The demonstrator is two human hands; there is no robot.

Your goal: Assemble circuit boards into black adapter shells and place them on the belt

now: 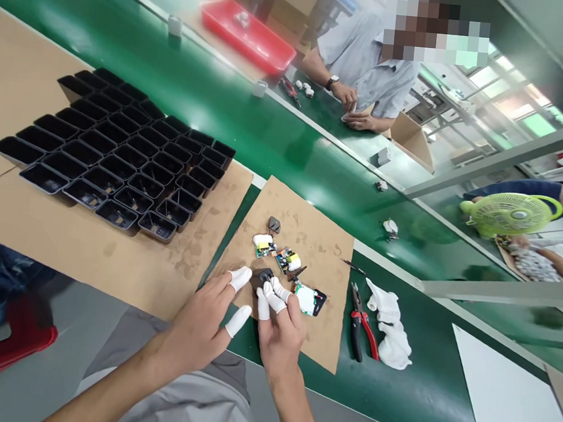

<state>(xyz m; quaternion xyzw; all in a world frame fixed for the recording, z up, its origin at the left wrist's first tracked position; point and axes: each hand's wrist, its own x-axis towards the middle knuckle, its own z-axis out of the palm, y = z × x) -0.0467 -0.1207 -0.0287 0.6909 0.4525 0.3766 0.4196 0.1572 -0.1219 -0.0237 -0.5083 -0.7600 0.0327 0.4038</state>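
Note:
White finger cots cover fingertips on both of my hands. My left hand (200,325) is beside the black plastic piece, thumb and forefinger spread, with nothing between them. The fingers of my right hand (281,329) are pinched together on that small black plastic piece (263,275), over a cardboard sheet (329,254). Part of the piece is hidden by the fingertips. Just beyond lie two small circuit boards with yellow and white parts, one circuit board (263,245) and another circuit board (289,260). A white-covered board (305,298) on a black plate lies right of my right hand.
Rows of black plastic boxes (119,151) stand on cardboard at left. Red-handled pliers (363,323), a thin black tool (354,266) and a crumpled white cloth (390,322) lie at right. Across the green conveyor belt (287,146), a co-worker (367,67) sits near a red tray (247,37).

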